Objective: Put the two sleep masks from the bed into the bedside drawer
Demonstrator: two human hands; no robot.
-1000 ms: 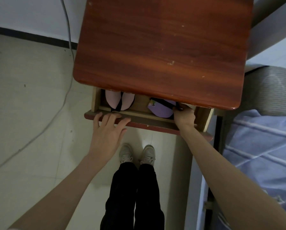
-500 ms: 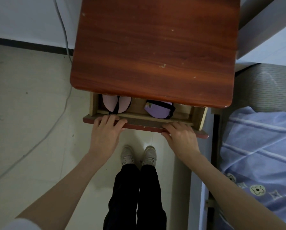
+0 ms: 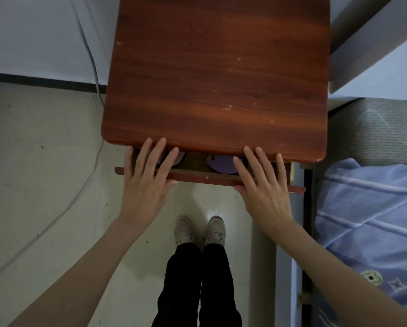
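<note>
The bedside drawer [image 3: 204, 179] sticks out only a little from under the reddish wooden nightstand top [image 3: 219, 79]. Inside it a purple sleep mask [image 3: 221, 165] shows in the narrow gap at the right. A sliver of the pink sleep mask [image 3: 180, 158] with its dark strap shows at the left, mostly hidden by my fingers. My left hand [image 3: 147, 182] lies flat on the drawer front's left part, fingers spread and reaching the top's edge. My right hand [image 3: 262, 185] lies flat on the right part in the same way. Neither hand holds anything.
A bed with a blue striped blanket [image 3: 372, 213] lies close to the right of the nightstand. A white cable [image 3: 89, 55] runs down the wall and across the pale floor at the left. My shoes [image 3: 200, 230] stand on the floor just below the drawer.
The drawer has slid inward, so less of both masks shows. My right hand left the purple mask and came onto the drawer front. Both hands flattened against it.
</note>
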